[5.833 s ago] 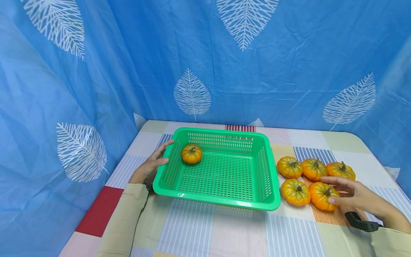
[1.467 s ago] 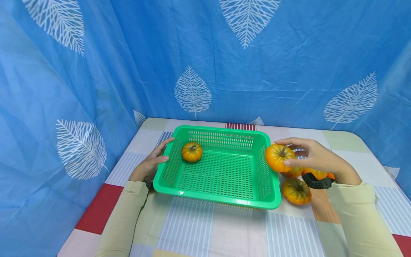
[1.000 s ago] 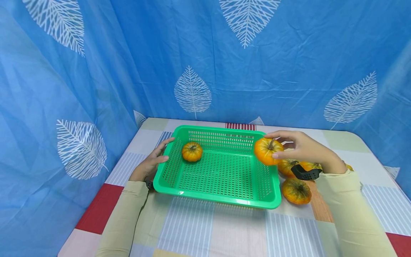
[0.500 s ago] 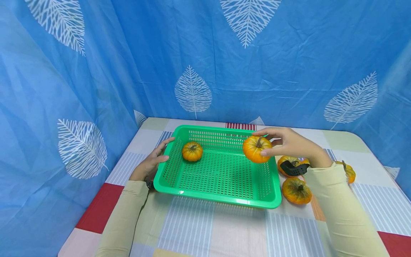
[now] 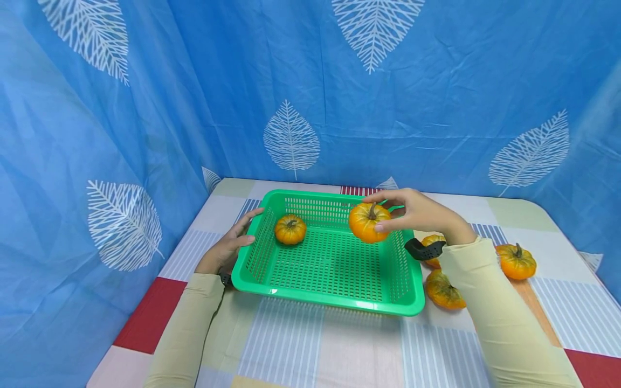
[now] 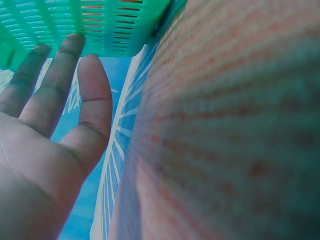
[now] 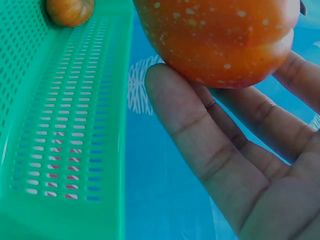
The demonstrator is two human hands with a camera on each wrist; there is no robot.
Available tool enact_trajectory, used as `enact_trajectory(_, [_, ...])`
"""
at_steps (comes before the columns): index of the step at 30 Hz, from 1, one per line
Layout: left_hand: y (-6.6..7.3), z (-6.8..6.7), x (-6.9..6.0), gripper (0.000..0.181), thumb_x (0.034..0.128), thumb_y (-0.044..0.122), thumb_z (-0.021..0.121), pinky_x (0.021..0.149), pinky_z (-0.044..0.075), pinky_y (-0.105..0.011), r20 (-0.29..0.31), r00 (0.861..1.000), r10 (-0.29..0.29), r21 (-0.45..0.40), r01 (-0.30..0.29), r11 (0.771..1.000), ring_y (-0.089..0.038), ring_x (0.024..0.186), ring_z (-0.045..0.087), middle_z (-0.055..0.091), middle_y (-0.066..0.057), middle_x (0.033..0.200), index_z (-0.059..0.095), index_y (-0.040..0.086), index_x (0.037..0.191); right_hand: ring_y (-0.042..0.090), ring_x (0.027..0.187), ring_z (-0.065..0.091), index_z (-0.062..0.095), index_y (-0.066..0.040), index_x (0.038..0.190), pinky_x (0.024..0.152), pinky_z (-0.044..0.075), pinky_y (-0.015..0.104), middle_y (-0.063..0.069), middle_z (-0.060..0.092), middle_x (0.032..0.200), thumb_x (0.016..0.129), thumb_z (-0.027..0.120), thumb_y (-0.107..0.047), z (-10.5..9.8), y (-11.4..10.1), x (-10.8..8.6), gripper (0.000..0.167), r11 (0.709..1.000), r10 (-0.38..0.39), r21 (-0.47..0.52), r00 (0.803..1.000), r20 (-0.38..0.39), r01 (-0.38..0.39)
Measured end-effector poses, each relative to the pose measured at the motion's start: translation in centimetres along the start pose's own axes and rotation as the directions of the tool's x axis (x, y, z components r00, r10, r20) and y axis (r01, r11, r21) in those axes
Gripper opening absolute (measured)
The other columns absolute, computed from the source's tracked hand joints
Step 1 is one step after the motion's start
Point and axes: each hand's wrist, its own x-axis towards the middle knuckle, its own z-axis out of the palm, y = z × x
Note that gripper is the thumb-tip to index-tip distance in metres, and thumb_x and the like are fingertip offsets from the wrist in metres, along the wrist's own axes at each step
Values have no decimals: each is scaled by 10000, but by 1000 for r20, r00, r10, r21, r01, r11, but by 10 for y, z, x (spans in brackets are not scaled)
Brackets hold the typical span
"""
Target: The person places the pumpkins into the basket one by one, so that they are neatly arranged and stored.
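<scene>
A small orange pumpkin (image 5: 368, 222) with a brown stem is in my right hand (image 5: 412, 213), pinched between thumb and fingers above the right half of a green plastic basket (image 5: 320, 307). The right wrist view shows the held pumpkin (image 7: 220, 40) from below, with the thumb and fingers (image 7: 185, 110) against its underside. My left hand (image 5: 228, 245) is at the basket's left side, fingers extended. In the left wrist view its fingertips (image 6: 75, 42) touch or nearly touch the slotted wall. Another small pumpkin (image 5: 290, 229) sits inside the basket near its left end.
Right of the basket, several more pumpkins lie on the table; a yellow-orange one (image 5: 443, 291) is partly hidden by the right sleeve, and another (image 5: 516, 262) lies farther right. A patchwork cloth (image 5: 359, 350) covers the table. Blue leaf-print curtains (image 5: 417, 108) hang behind and at the sides.
My right hand has taken a pumpkin from the group on the right, lifted it and carried it left over the basket. The left hand and the basket have stayed in place.
</scene>
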Motion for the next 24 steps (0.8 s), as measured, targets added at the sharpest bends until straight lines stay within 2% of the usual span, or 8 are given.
enact_trajectory(7, [0, 0, 0, 827, 1083, 352, 648, 1030, 581, -310, 5, 1000, 17, 16, -17, 1000, -128, 1271, 585, 385, -68, 1556, 171, 176, 1735, 284, 1195, 663, 646, 11, 1463, 1010, 600, 297, 165, 654, 1407, 959, 796, -69, 6, 5, 16, 532, 999, -1, 51, 1000, 21, 0])
enact_trajectory(12, [-1, 0, 0, 807, 1078, 345, 650, 1020, 580, -297, 10, 1000, 19, 16, -19, 1000, -122, 1253, 588, 401, -30, 1517, 194, 201, 1728, 288, 1180, 671, 636, 8, 1477, 1033, 600, 374, 174, 654, 1413, 958, 800, -76, 11, 5, 26, 550, 997, 17, 76, 999, 34, -19])
enact_trajectory(18, [-1, 0, 0, 780, 1081, 338, 647, 1022, 574, -286, 15, 1000, 25, 13, -25, 1000, -113, 1255, 583, 413, 12, 1505, 215, 225, 1720, 297, 1165, 673, 630, 14, 1481, 1018, 608, 401, 195, 647, 1436, 961, 806, -97, 17, 5, 38, 561, 997, 48, 65, 998, 46, -50])
enact_trajectory(24, [-2, -1, -1, 784, 1079, 338, 649, 1016, 581, -289, 13, 1000, 26, 20, -27, 999, -118, 1254, 585, 420, 3, 1499, 217, 213, 1721, 314, 1149, 695, 635, 14, 1479, 970, 628, 408, 209, 644, 1454, 957, 818, -124, 24, 5, 50, 570, 997, 64, 35, 996, 57, -66])
